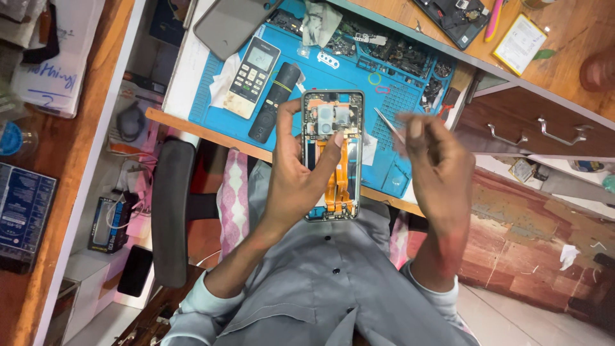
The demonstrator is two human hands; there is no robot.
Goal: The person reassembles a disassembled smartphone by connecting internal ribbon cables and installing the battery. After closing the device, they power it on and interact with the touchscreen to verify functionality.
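Phone (333,154), opened at the back, sits in my left hand (296,186), held upright above my lap and in front of the desk edge. My fingers wrap its left side and my thumb lies across the exposed inside, tip near the orange flex cables (339,176) below the camera block. My right hand (435,170) hovers just beside the phone's right edge, blurred, its fingers pinched together on thin metal tweezers (387,125) whose tips point up and left towards the phone's top corner. Behind the phone, a blue work mat (397,96) covers the desk, carrying a white remote (252,77), a black remote (275,102) and trays of small parts.
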